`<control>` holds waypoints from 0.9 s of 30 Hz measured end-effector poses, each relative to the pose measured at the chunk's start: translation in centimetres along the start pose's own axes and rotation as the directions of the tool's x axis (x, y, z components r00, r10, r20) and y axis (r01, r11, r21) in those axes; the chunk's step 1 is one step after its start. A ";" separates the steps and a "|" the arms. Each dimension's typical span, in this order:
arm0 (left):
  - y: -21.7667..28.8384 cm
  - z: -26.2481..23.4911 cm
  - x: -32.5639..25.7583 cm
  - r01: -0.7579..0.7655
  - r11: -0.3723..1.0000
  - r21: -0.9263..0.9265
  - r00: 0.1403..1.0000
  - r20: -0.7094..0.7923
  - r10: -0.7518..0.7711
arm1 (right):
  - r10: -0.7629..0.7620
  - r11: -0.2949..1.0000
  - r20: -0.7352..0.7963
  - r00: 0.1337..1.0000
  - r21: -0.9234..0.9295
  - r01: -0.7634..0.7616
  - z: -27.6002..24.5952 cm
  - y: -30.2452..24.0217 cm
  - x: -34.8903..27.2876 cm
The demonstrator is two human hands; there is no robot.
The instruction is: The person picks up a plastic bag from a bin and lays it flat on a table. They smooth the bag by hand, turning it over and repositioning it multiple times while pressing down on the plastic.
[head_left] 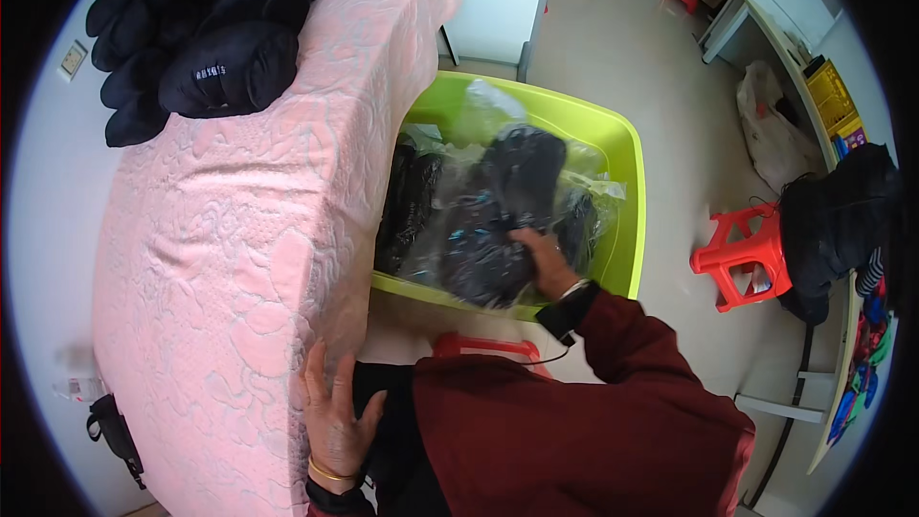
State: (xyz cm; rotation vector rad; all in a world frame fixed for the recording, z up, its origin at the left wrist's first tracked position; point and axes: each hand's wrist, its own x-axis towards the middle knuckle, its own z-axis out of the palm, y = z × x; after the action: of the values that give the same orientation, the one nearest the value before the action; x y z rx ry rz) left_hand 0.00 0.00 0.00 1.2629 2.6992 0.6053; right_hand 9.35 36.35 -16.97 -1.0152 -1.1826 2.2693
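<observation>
A bumpy pink cloth (211,258) covers the tabletop, with soft black pillows (230,67) piled at its far end. The green tub (627,182) sits right by its edge. The black bundle (522,172) in see-through plastic is inside the tub. The right hand (550,263) is on it; some fingers are hidden, so I cannot tell if it grips. The left hand (337,416), fingers spread and holding nothing, is by the cloth's side. Pale floor (661,172) runs between the tub and a red stool (756,249).

White lettering (208,72) on black cushion (244,77), too small to read
</observation>
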 end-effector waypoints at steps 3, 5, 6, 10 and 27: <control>-1.7 -0.7 1.2 0.012 1.000 -0.017 1.000 -0.022 -0.012 | -0.293 0.703 -0.313 0.904 -0.711 -0.018 -12.7 -1.0 5.0; -2.0 -0.7 -0.8 0.058 0.998 -0.013 0.998 -0.027 -0.059 | -0.626 0.385 -0.232 0.745 -0.922 0.036 -13.0 -2.7 1.5; -1.9 -0.7 -1.5 0.065 0.998 -0.006 0.997 -0.034 -0.065 | -0.624 0.371 -0.216 0.751 -0.928 0.041 -14.5 -3.2 0.7; -2.4 -1.4 -2.3 0.072 0.996 -0.058 0.997 -0.023 -0.073 | -0.405 0.116 -0.480 0.778 -0.871 -0.477 -16.8 -3.3 -0.7; -7.1 -6.5 -9.8 0.418 0.888 0.194 0.892 -0.271 -0.361 | -0.213 0.371 -0.454 0.865 -0.857 -0.358 -26.2 8.3 9.0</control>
State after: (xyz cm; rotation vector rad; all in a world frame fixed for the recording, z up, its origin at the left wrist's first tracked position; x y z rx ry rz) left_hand -0.31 -13.54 2.41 0.6711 3.1772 0.3897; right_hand 22.94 51.35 -37.64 -1.9191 -2.2272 0.9855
